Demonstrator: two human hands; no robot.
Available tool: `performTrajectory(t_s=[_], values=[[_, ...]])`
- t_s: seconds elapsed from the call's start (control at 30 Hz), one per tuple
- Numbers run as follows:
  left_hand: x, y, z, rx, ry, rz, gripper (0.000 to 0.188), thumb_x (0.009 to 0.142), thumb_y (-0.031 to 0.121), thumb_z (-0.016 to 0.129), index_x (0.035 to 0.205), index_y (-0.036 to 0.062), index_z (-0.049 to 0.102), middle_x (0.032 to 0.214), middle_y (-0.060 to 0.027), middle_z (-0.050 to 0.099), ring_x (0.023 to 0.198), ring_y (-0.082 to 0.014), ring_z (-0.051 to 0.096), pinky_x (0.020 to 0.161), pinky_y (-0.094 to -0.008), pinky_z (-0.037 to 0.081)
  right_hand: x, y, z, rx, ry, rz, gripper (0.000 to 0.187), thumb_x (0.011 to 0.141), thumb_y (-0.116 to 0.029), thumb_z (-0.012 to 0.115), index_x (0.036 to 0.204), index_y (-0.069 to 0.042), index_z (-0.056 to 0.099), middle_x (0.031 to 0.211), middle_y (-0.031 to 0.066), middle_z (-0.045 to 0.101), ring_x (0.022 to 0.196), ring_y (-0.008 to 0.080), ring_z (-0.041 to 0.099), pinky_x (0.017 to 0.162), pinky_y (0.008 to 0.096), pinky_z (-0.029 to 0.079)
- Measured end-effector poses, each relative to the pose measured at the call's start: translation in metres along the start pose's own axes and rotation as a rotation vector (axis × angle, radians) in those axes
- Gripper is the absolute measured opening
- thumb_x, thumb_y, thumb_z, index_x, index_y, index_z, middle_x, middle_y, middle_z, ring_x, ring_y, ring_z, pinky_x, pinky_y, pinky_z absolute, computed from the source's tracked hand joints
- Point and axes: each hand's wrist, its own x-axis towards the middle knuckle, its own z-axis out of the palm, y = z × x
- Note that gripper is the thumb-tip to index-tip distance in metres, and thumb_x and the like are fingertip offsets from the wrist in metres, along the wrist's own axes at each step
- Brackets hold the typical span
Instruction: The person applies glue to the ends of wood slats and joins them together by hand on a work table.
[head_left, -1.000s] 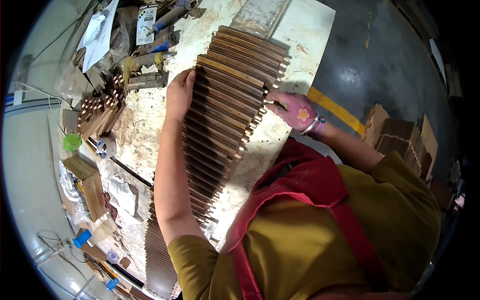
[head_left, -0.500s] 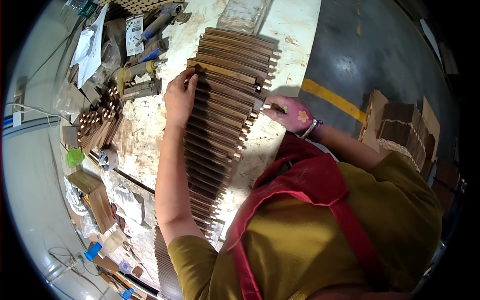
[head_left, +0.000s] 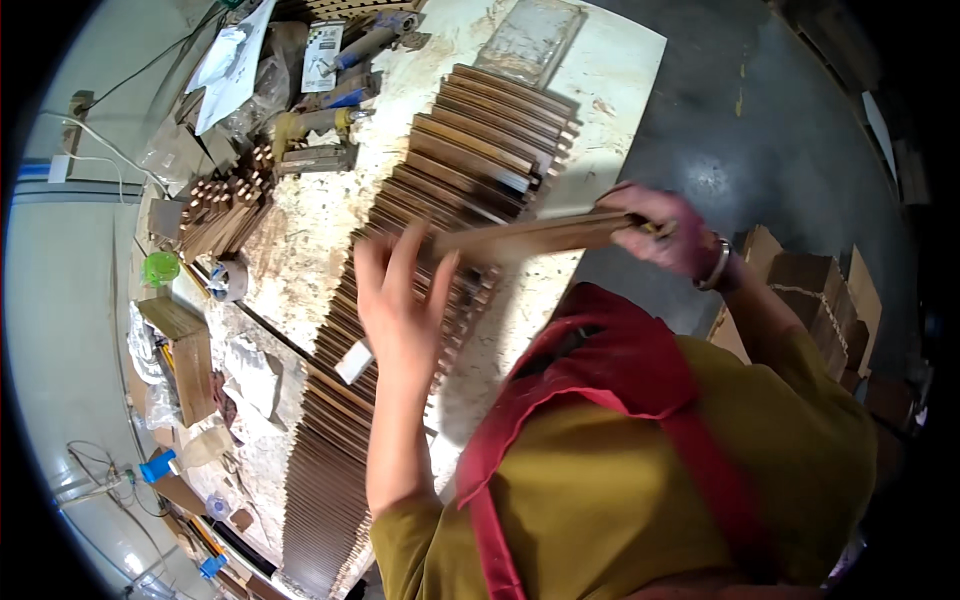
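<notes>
Brown wooden slats [head_left: 470,135] with pale tenon ends lie side by side in a long row on the worktable. My right hand [head_left: 668,230], in a pinkish glove, is closed round the right end of a loose slat [head_left: 540,238], held up above the table's right edge. The slat's left end reaches toward my left hand [head_left: 403,305], which hovers over the row with fingers spread apart and a little blurred. Whether my left fingertips touch the slat I cannot tell. Beside my left wrist a small white piece [head_left: 354,361] lies on the row.
A clear-wrapped flat pack [head_left: 528,40] lies at the table's far end. To the left are a yellowish power tool [head_left: 310,125], a pile of short sticks [head_left: 225,210], a green lid [head_left: 160,268] and a wooden box [head_left: 190,370]. An open carton [head_left: 810,280] stands on the floor at right.
My right hand has moved right and lifted a slat off the row. My left hand has come down the row, its fingers now spread. The whole view has shifted slightly.
</notes>
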Motion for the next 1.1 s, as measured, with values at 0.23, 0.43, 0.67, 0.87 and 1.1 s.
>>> performTrajectory(t_s=[0.23,0.43,0.67,0.87,1.1], values=[[-0.167,0.035,0.024,0.032,0.046,-0.549,0.029,0.07,0.008,0.083,0.094,0.0035,0.068,0.089,-0.009,0.051,0.079,-0.0224,0.057,0.066,-0.0317,0.052,0.05,0.05,0.037,0.148,-0.677,0.058,0.035,0.087,-0.019,0.066,0.12,-0.008,0.06,0.115,0.0114,0.064,0.105,0.0233,0.061,0.092,0.0339,0.047],[-0.168,0.039,0.049,0.262,0.044,-0.577,0.023,0.076,0.012,0.076,0.096,0.0043,0.067,0.096,-0.0121,0.054,0.086,-0.0315,0.058,0.075,-0.0405,0.046,0.069,0.089,0.085,0.035,-0.549,-0.242,0.029,0.084,-0.017,0.067,0.11,-0.005,0.062,0.11,0.0121,0.064,0.108,0.0287,0.06,0.095,0.0381,0.046],[-0.076,0.056,0.091,0.08,-0.016,-0.307,0.029,0.075,0.011,0.076,0.102,0.0039,0.066,0.1,-0.0115,0.06,0.09,-0.0314,0.06,0.077,-0.0384,0.049,0.071,0.09,0.086,0.107,-0.528,-0.316,0.039,0.076,-0.006,0.064,0.115,-0.004,0.061,0.116,0.0162,0.061,0.11,0.0325,0.058,0.096,0.0399,0.046],[-0.071,0.044,0.111,-0.152,0.052,-0.399,0.019,0.078,0.004,0.072,0.097,0.0017,0.068,0.092,-0.0108,0.062,0.086,-0.0266,0.062,0.076,-0.034,0.05,0.066,0.09,0.082,0.214,-0.519,-0.171,0.049,0.077,-0.001,0.058,0.126,-0.006,0.053,0.126,0.0144,0.058,0.12,0.0322,0.054,0.105,0.0395,0.041],[-0.067,0.041,0.105,-0.222,-0.09,-0.337,0.024,0.077,0.004,0.073,0.099,0.0009,0.064,0.098,-0.0113,0.061,0.091,-0.0276,0.061,0.081,-0.0357,0.048,0.058,0.11,0.086,0.055,-0.496,-0.264,0.049,0.08,-0.005,0.058,0.129,-0.007,0.05,0.128,0.0146,0.056,0.122,0.0325,0.052,0.104,0.041,0.041]])
